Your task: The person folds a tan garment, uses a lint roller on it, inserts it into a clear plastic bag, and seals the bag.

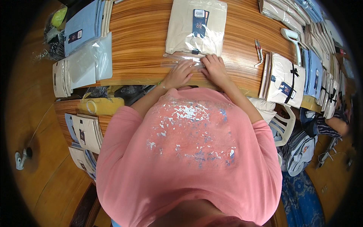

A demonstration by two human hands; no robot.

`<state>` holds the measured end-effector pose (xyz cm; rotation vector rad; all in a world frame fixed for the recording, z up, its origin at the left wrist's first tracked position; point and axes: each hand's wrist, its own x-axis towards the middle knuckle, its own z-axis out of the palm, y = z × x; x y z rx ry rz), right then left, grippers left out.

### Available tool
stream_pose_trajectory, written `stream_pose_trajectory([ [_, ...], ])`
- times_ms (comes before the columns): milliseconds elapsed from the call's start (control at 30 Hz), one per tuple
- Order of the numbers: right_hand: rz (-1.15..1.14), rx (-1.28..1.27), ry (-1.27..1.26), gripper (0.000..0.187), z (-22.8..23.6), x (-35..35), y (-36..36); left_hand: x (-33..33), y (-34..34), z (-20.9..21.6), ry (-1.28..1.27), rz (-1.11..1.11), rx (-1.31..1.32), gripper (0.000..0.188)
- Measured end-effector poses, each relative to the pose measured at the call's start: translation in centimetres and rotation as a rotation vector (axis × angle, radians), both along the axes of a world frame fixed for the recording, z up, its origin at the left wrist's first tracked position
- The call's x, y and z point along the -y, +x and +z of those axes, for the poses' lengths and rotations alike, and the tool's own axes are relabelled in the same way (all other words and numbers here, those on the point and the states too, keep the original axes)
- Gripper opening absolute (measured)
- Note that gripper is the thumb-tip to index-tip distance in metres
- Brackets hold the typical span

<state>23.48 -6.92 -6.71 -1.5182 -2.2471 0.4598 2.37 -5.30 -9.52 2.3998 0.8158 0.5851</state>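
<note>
A folded beige garment (179,28) lies in a clear plastic bag on the table in front of me, with a dark blue hang tag (199,28) on top. The bag's near end, a clear plastic flap (172,60), sticks out toward me past the garment. My left hand (180,74) has its bent fingers closed on this flap, left of the middle. At the garment's lower right corner, my right hand (214,69) curls its fingers on the plastic, thumb toward the left hand. Parts of the flap under the fingers are hidden.
Blue and beige packed garments (80,28) are stacked at the left, beside clear bags (102,56). Right of my hands lie small snips (259,52), a white handheld tool (291,36) and beige garments tied with black ribbon (289,77). A white chair (281,126) stands below.
</note>
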Motion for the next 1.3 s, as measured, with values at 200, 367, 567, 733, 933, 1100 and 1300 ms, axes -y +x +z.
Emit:
stream_pose_trajectory([
  [200,-0.095,-0.235,0.063,0.007,4.4,-1.9,-0.5,0.0,1.6,2.8,-0.039,-0.092,0.000,0.056],
  [367,-0.052,-0.270,0.066,0.007,4.8,-1.2,-0.8,-2.0,3.5,3.1,0.081,0.184,-0.059,0.065],
  [567,-0.026,-0.298,0.044,0.008,4.9,-1.2,-0.8,-3.3,4.4,1.3,0.159,0.288,-0.124,0.074],
  [733,-0.017,-0.268,0.030,0.009,5.2,-0.3,-0.8,-5.2,5.8,0.6,0.166,0.377,-0.186,0.078],
  [933,-0.027,-0.269,0.003,0.010,4.7,0.1,-0.5,-6.4,6.9,-0.8,0.261,0.376,-0.196,0.076],
  [1100,-0.107,-0.224,0.061,0.022,5.2,1.1,-0.3,-6.3,5.6,-1.2,0.192,0.315,-0.096,0.078],
  [1300,-0.610,-0.727,-0.152,0.046,-1.1,-0.8,1.8,-8.3,7.5,-1.1,0.136,0.412,-0.165,0.091],
])
